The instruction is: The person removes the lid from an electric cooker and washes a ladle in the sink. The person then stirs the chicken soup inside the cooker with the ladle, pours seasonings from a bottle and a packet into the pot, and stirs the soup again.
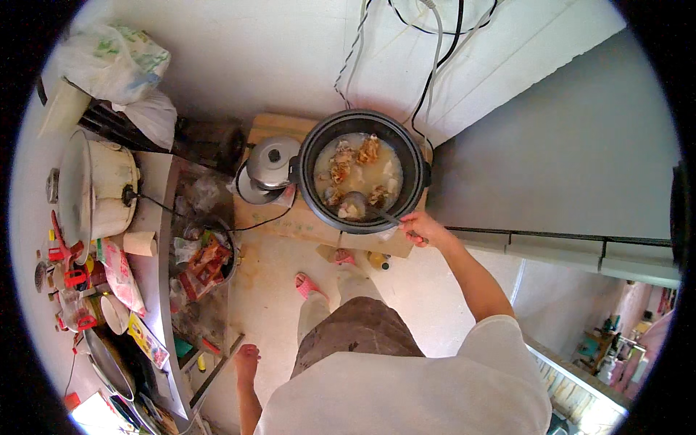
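A large black electric cooker (309,190) holds cloudy broth (356,175) with browned chunks of meat (341,166) in it. My right hand (423,228) grips the handle of a ladle (387,217) over the cooker's near right rim. The bowl of the ladle sits low in the broth, beside a piece of food. Down at my left side, my left hand (247,359) hangs with its fingers curled and nothing visible in it. To the cooker's left, a metal lid (273,163) rests tilted over a smaller metal pan (251,190).
Cardboard (312,228) lies under the cooker. Black and white cables (435,70) run down the wall behind it. A bottle (378,260) lies by my right foot. At left, a counter (157,179) carries a white pot (115,185); a filled waste bin (231,263) stands below.
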`<state>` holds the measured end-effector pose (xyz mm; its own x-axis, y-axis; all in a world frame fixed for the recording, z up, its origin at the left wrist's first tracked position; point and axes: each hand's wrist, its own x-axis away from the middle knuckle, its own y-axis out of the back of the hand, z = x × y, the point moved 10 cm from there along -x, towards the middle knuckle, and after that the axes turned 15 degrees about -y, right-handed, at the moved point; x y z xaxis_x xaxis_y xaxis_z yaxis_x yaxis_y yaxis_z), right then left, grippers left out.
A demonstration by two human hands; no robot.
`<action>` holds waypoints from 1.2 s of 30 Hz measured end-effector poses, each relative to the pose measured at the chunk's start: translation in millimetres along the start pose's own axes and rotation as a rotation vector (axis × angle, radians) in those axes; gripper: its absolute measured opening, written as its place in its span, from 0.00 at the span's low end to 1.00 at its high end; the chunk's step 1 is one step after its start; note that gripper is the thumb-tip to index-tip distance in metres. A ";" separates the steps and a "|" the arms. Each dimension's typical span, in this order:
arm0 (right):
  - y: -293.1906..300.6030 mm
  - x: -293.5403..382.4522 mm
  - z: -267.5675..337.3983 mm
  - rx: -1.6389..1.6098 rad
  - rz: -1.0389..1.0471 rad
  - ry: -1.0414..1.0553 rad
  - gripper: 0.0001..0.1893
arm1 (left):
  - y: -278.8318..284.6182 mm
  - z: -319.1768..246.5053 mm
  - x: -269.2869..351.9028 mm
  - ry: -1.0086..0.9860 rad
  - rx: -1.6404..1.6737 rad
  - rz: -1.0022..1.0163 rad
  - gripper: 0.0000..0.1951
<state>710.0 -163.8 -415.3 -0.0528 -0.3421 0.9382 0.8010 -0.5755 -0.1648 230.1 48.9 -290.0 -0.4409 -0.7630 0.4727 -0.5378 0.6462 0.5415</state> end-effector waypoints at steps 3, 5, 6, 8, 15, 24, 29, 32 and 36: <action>-8.1 1.7 -12.7 -0.055 -0.013 0.028 0.11 | 1.2 7.0 2.0 -0.016 0.002 0.007 0.05; -11.0 3.1 -18.7 -0.073 -0.052 0.052 0.08 | 3.1 0.1 2.5 -0.026 -0.051 0.024 0.05; -15.9 4.3 -19.8 -0.061 -0.049 0.078 0.08 | 4.7 -1.9 2.8 -0.028 -0.072 0.031 0.05; -27.6 7.5 -25.0 -0.053 -0.044 0.103 0.08 | 11.1 -4.9 3.3 -0.034 -0.030 0.004 0.05; -56.2 -4.0 -37.6 -0.530 0.282 0.018 0.04 | 29.8 -10.1 1.2 -0.045 -0.172 0.014 0.06; -45.0 -8.6 46.5 0.253 -0.659 0.571 0.15 | 24.2 -13.5 -11.2 -0.090 -0.036 0.029 0.05; -37.7 31.2 59.6 0.327 -0.916 0.578 0.19 | 29.4 -13.7 -22.1 -0.182 -0.192 0.030 0.05; -42.5 34.1 50.8 0.442 -0.919 0.547 0.18 | 32.9 -10.5 -19.9 -0.158 -0.224 0.031 0.05; -42.0 6.3 26.7 0.546 -0.954 0.449 0.15 | 31.7 5.2 -12.3 -0.102 -0.043 -0.001 0.06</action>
<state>691.9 -121.9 -394.3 -0.8835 -0.2392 0.4026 0.4669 -0.3829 0.7971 214.7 78.7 -282.3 -0.5126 -0.7598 0.4000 -0.5081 0.6439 0.5721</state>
